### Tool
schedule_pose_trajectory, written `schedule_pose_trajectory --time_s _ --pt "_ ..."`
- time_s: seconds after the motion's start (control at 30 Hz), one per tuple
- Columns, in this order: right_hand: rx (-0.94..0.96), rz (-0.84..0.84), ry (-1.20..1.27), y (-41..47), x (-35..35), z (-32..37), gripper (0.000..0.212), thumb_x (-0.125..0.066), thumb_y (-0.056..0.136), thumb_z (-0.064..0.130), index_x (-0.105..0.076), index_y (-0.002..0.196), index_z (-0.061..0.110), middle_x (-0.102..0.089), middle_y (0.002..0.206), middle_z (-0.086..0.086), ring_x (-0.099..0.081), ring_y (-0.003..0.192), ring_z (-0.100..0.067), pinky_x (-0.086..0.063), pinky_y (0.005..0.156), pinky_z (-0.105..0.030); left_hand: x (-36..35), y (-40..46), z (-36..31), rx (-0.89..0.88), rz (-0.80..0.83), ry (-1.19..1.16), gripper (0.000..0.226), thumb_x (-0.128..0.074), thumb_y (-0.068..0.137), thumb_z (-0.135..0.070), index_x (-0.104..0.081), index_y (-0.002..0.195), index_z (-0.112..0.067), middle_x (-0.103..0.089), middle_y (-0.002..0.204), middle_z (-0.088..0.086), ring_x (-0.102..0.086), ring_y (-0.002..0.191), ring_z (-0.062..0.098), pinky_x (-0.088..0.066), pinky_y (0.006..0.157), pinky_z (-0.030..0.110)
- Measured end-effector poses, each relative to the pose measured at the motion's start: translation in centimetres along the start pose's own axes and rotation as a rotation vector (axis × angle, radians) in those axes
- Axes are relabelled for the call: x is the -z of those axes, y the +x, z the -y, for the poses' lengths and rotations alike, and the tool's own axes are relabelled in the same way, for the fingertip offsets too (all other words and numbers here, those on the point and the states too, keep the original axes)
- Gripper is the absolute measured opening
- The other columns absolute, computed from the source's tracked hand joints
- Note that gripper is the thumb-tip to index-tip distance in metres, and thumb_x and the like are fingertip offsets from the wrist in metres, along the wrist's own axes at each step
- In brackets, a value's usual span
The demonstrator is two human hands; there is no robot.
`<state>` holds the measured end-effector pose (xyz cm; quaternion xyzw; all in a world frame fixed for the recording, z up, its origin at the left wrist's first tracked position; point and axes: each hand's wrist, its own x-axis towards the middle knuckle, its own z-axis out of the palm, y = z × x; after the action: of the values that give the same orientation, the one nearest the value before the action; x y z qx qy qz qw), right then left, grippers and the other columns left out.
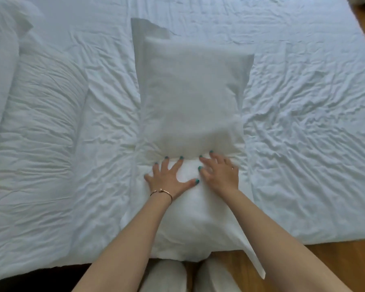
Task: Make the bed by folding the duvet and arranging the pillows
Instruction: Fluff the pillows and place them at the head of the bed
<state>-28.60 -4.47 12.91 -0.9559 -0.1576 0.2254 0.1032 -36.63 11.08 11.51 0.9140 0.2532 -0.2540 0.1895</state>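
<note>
Head view, left hand (168,179), right hand (220,172) flat on pillow (195,91)

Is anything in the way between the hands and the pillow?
No, nothing is in the way. The left hand lies flat with spread fingers right on the near pillow, and the right hand rests on it too, fingertips at the edge of the far pillow. Both pillows lie on the rumpled duvet.

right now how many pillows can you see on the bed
2 for certain. One pillow lies in the middle with the left hand and right hand pressing flat on its near end. Another pillow sits at the far left edge, cut off by the frame, so more may be hidden.
</note>
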Motion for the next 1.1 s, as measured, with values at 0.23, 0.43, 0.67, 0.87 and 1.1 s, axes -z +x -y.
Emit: schedule_pose_trajectory --time_s 0.23,0.43,0.67,0.87,1.1 --pt "-0.133 -0.067 0.251 11.4 5.6 0.5 0.083 -0.057 0.073 0.076 -0.012 0.142 0.061 0.004 0.16 0.009 0.0 0.146 -0.028 -0.012 0.114 -0.058 5.9 9.1 -0.2 0.15 -0.184 -0.452 0.103 -0.055 0.055 -0.089 -0.005 0.14 -0.061 -0.001 0.158 -0.007 -0.007 0.144 0.027 -0.023 0.109 0.059" --pt "-0.304 0.008 0.604 13.4 2.9 -3.6 0.125 -0.073 0.043 0.081 0.009 0.137 0.067 -0.002 0.161 -0.003 -0.013 0.147 -0.026 -0.018 0.118 -0.05 4.7 13.5 2.0 0.375 -0.109 -0.631 0.146 -0.061 0.022 -0.093 0.013 0.141 -0.052 -0.02 0.155 0.006 -0.024 0.141 0.033 -0.023 0.112 0.058" --pt "-0.503 0.039 0.623 11.2 3.1 -4.8 0.128 -0.064 0.052 0.087 0.025 0.139 0.056 -0.028 0.155 -0.01 -0.037 0.137 -0.032 -0.028 0.111 -0.052 4.5 11.7 0.9 0.606 -0.119 -0.816 0.148 -0.072 0.028 -0.085 0.021 0.139 -0.054 -0.027 0.15 0.013 -0.032 0.136 0.033 -0.025 0.11 0.054" --pt "-0.212 -0.054 0.815 8.4 8.5 -3.8 0.114 -0.08 0.062 0.06 0.005 0.138 0.066 -0.04 0.143 0.013 -0.048 0.129 -0.02 -0.039 0.104 -0.039 7.4 6.4 -0.5 0.247 -0.328 -0.932 0.12 -0.079 0.049 -0.07 -0.01 0.144 -0.048 -0.036 0.149 -0.011 -0.041 0.133 0.015 -0.039 0.101 0.03" --pt "0.297 -0.124 0.769 1.4 18.9 -1.2 0.115 -0.089 0.061 0.035 -0.012 0.14 0.066 -0.019 0.134 0.055 -0.024 0.124 0.029 -0.025 0.103 -0.016 15.4 -6.0 -0.8 -0.044 -0.59 -0.748 0.11 -0.067 0.043 -0.079 -0.026 0.141 -0.051 -0.03 0.129 -0.041 -0.03 0.126 -0.004 -0.029 0.1 0.02"
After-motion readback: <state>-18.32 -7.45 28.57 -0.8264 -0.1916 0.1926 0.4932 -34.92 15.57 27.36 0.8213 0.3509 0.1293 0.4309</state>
